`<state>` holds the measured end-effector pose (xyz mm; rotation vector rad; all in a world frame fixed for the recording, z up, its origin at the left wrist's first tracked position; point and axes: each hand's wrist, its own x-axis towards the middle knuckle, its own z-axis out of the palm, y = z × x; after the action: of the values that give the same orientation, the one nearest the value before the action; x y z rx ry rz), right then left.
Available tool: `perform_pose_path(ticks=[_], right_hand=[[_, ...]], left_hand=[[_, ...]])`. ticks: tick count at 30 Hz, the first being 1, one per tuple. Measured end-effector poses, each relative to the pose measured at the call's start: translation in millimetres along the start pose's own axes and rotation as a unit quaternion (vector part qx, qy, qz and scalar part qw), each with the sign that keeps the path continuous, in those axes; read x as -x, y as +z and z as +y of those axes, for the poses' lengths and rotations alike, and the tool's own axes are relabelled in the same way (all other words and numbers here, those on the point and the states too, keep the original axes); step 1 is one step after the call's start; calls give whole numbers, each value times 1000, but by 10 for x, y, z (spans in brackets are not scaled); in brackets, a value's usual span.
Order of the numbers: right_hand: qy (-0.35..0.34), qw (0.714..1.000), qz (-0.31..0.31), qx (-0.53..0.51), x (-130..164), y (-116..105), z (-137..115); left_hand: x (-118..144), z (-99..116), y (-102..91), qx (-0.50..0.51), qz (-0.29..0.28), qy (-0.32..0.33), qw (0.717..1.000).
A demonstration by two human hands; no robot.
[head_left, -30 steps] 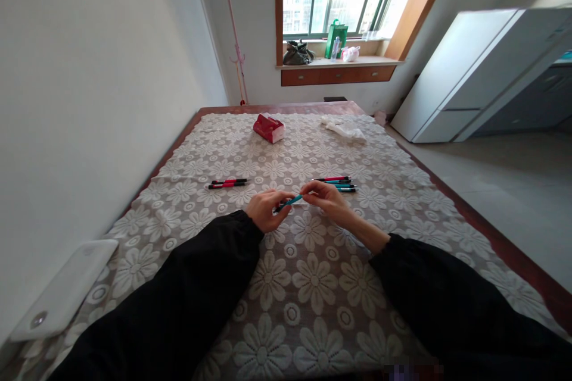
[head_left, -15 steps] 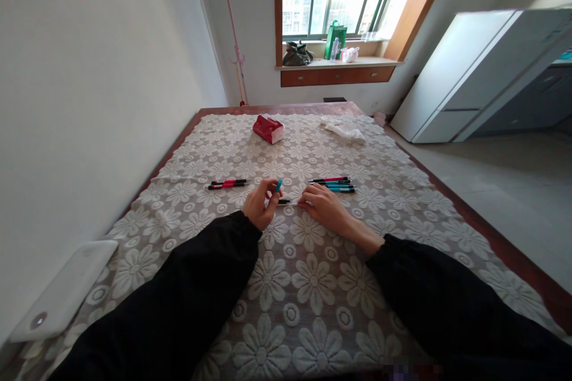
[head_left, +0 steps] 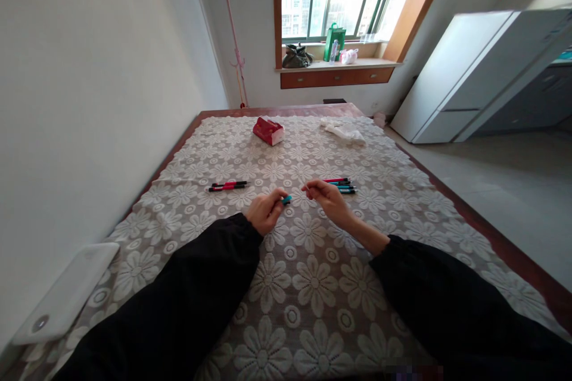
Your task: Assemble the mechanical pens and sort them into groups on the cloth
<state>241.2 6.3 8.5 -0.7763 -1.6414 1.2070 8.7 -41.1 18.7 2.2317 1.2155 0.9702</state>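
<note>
A short teal pen piece [head_left: 286,199] is pinched in the fingertips of the left hand [head_left: 264,211], its long axis running left to right, pointing toward the right hand [head_left: 325,197] just beside it. The right hand's fingertips are drawn narrow; whether anything thin is gripped cannot be told. Just beyond the right hand lies a pile of pens [head_left: 342,185]; 2 red pens [head_left: 227,186] lie farther left on the lace-covered counter [head_left: 313,286]. Nothing stands between the hands.

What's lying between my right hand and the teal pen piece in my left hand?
Nothing visible. The left hand pinches the teal pen piece, and the right hand is raised just across from it, with only bare lace tablecloth showing in the gap.
</note>
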Motion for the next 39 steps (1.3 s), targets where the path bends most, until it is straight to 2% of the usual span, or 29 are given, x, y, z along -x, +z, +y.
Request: perform_pose_path(ticks=[3, 11, 17, 21, 29, 35, 39], right_hand=[[32, 997, -15, -75, 15, 51, -64], [56, 993, -33, -99, 38, 69, -86], [31, 997, -63, -31, 71, 89, -128], [19, 996, -71, -46, 102, 85, -144], [16, 996, -13, -89, 96, 91, -128], [41, 997, -54, -22, 89, 110, -127], [43, 996, -59, -45, 99, 100, -182]], left_hand=[[3, 40, 13, -17, -31, 30, 999], [11, -8, 37, -25, -41, 42, 998], [16, -2, 31, -24, -38, 52, 998], [20, -9, 37, -17, -35, 49, 998], [18, 0, 29, -35, -30, 55, 997], [7, 0, 16, -56, -28, 79, 995], [8, -20, 23, -55, -28, 72, 996]])
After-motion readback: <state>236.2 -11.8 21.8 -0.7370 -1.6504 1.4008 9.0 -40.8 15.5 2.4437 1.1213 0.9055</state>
